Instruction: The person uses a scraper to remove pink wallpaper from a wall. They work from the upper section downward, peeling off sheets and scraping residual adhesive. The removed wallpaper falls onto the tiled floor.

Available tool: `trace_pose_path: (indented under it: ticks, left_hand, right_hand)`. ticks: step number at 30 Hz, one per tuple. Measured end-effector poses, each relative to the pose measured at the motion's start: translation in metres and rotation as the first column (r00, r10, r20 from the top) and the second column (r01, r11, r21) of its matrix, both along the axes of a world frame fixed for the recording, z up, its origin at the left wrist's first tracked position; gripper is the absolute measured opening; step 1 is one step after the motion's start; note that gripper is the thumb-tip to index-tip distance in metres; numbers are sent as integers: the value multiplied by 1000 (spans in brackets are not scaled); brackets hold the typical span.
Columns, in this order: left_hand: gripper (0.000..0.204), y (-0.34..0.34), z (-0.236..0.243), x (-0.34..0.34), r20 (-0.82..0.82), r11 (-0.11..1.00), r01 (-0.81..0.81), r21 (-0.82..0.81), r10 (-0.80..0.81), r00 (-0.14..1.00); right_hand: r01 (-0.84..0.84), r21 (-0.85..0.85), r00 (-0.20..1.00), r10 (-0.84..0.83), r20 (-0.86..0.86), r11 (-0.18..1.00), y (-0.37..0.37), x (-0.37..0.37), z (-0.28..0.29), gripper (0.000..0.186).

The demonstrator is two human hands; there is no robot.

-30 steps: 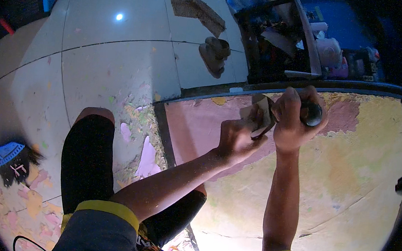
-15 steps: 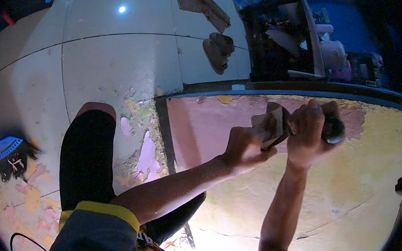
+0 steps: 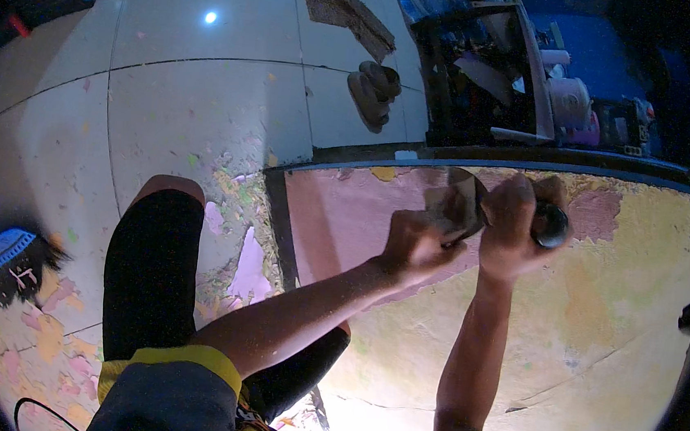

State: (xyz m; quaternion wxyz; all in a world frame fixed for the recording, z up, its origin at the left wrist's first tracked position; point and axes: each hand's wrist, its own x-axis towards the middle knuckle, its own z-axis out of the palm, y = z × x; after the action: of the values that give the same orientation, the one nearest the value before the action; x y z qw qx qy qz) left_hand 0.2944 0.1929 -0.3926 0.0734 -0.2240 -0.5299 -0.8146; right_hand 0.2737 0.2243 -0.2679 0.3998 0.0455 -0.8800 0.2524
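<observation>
One scraper [image 3: 463, 203] with a wide blade and a dark handle was held tight in two hands, the right hand [image 3: 514, 226] wrapped round its handle and the left hand [image 3: 415, 242] pinching its blade, pressed against the pink and yellow wall [image 3: 598, 320] near its top edge, while one blue broom [image 3: 2, 247] lay on the floor [image 3: 190, 112].

- Pretty dim overall, heavy blue-purple cast — colours look off.
- One small white glare spot [image 3: 210, 16] on the glossy floor tiles [image 3: 198, 112], so there's a light overhead.
- Bright washed-out patch at the bottom centre of the wall [image 3: 597, 336].
- Fisheye bends straight edges; corners go fully black.
- Hands slightly soft — dark shelf area is murky.
</observation>
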Motion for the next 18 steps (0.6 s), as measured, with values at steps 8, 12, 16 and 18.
trace_pose_path:
  ticks: [8, 12, 16, 18]
  left_hand:
    - [18, -2, -14, -2, 71, 998, 31, -52, -28, 997]
    - [20, -8, -10, -3, -39, 994, 66, -90, -70, 997]
    - [24, -4, 5, 2, -2, 998, 63, 15, -63, 998]
    - [24, -2, 8, 3, -35, 999, 23, -35, -24, 999]
  right_hand:
    - [84, -164, 955, -32, 294, 983, -7, -11, -1, 22]
    - [-33, 318, 999, 25, 29, 947, -7, -1, -3, 10]
    - [-6, 53, 1000, 6, -7, 999, 1, 4, 3, 11]
    - [-26, -80, 999, 27, 16, 996, 3, 5, 8, 13]
